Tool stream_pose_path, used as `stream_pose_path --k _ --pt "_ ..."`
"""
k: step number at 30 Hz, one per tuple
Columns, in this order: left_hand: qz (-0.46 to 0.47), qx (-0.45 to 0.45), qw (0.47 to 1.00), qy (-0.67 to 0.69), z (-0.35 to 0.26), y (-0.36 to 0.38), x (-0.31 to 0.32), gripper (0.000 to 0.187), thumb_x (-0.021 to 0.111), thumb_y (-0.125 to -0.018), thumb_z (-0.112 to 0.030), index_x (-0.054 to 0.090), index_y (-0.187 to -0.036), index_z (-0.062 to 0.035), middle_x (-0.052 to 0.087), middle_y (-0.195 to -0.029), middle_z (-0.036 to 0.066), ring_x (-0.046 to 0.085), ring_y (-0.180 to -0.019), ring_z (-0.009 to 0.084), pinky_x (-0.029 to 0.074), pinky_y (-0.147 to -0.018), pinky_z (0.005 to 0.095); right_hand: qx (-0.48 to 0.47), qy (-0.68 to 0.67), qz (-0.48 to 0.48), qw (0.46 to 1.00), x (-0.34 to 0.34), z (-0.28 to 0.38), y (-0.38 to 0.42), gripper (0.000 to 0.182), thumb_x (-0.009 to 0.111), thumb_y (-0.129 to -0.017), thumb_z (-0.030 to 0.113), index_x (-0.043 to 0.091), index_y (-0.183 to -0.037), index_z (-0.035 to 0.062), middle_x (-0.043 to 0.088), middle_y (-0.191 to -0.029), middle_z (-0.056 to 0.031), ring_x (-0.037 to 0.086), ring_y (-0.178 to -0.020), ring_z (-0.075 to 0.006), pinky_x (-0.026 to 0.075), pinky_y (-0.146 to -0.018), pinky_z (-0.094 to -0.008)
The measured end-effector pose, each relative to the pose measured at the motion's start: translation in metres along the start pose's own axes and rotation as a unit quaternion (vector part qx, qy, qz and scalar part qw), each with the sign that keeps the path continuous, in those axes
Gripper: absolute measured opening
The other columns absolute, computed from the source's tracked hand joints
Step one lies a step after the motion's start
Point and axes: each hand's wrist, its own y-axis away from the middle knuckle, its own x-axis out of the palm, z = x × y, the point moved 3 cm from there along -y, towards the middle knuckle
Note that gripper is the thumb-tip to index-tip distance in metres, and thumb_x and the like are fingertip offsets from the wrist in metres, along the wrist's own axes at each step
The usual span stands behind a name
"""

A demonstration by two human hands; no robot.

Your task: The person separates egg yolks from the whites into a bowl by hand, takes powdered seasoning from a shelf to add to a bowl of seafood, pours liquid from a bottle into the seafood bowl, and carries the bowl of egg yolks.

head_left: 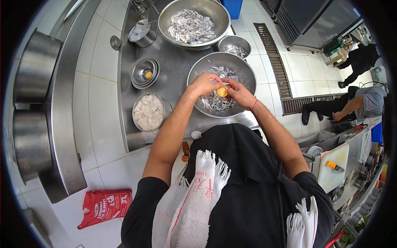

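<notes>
My left hand and my right hand meet over a large steel bowl, fingers pinched on a cracked egg. Its yellow yolk shows between the fingertips; the shell is mostly hidden by them. Pale grey strips of seafood, resembling squid tentacles, lie in the bowl beneath. Left of it, another yolk sits in a small steel bowl stacked in others. A whole white egg rests at the counter's near edge.
A big colander of similar strips stands at the far end, beside a smaller bowl. A container of whitish pieces stands at left. Two people are at right, near a cutting board with a yellow-handled knife.
</notes>
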Motion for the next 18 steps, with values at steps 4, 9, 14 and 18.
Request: stream_pose_path --k 4,9,14,18 --pt "0.012 0.031 0.997 -0.071 -0.001 -0.004 -0.002 0.025 0.078 -0.086 -0.03 0.077 -0.102 -0.0101 0.072 -0.083 0.004 0.062 -0.065 0.0122 0.051 -0.059 0.0299 0.014 -0.012 0.013 1.0 0.0 0.009 0.004 0.046 0.05 -0.105 0.017 0.043 -0.15 0.0066 0.063 -0.112 -0.0014 0.06 -0.093 -0.0071 0.053 -0.084 -0.0246" --pt "-0.051 0.095 0.979 -0.17 -0.009 -0.004 0.002 0.023 0.076 -0.082 -0.03 0.078 -0.101 -0.0177 0.075 -0.094 0.009 0.071 -0.09 0.0263 0.054 -0.079 0.0379 -0.012 0.022 0.034 0.999 -0.012 0.005 -0.004 0.043 0.049 -0.105 0.019 0.046 -0.147 0.0053 0.065 -0.11 -0.0026 0.061 -0.091 -0.0081 0.052 -0.082 -0.0256" --pt "-0.099 0.081 0.965 -0.229 -0.026 0.004 0.007 0.022 0.073 -0.081 -0.033 0.078 -0.097 -0.0196 0.074 -0.095 0.01 0.071 -0.089 0.0307 0.055 -0.08 0.0414 0.016 -0.135 0.014 0.991 -0.019 -0.007 -0.011 0.038 0.044 -0.106 0.025 0.053 -0.136 0.005 0.067 -0.106 -0.0038 0.063 -0.089 -0.0116 0.051 -0.079 -0.0273" --pt "-0.186 0.106 0.947 -0.238 -0.024 0.006 0.016 0.018 0.07 -0.082 -0.031 0.076 -0.091 -0.017 0.073 -0.094 0.009 0.07 -0.084 0.0311 0.054 -0.076 0.0445 0.017 -0.228 -0.008 0.974 -0.017 -0.019 -0.013 0.036 0.04 -0.107 0.031 0.057 -0.128 0.0062 0.069 -0.104 -0.0043 0.065 -0.09 -0.0147 0.052 -0.079 -0.0289"
